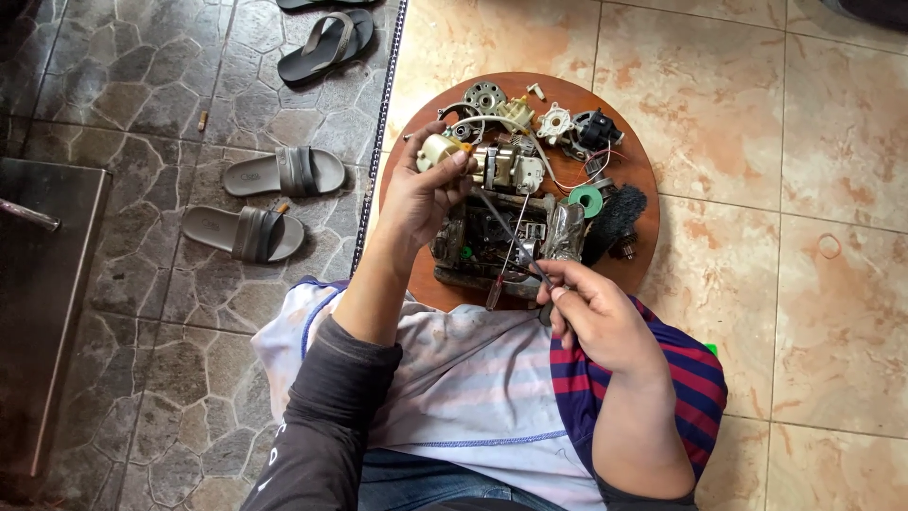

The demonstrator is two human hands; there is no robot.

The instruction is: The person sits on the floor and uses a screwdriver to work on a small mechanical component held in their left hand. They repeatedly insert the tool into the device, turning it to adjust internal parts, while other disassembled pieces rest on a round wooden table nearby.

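My left hand [418, 197] grips a small brass-coloured motor assembly [482, 163] with a cream plastic body, held over the round wooden board [636, 166]. My right hand [596, 317] pinches a thin screwdriver [506, 235], whose shaft slants up and left to the assembly. Under both hands lies a dirty dark machine housing [487, 248] with wires. Small parts lie on the board: a metal gear disc [485, 95], a white fitting [554, 121], a black part with red wires [596, 131], a green ring [588, 200] and a black brush-like piece [617, 213].
The board rests on beige floor tiles [804, 142]. To the left, grey stone paving holds two grey slides [284, 172] [244, 232] and a dark flip-flop [326, 45]. A dark metal plate [43, 284] lies at far left. My lap carries white and striped cloth [473, 378].
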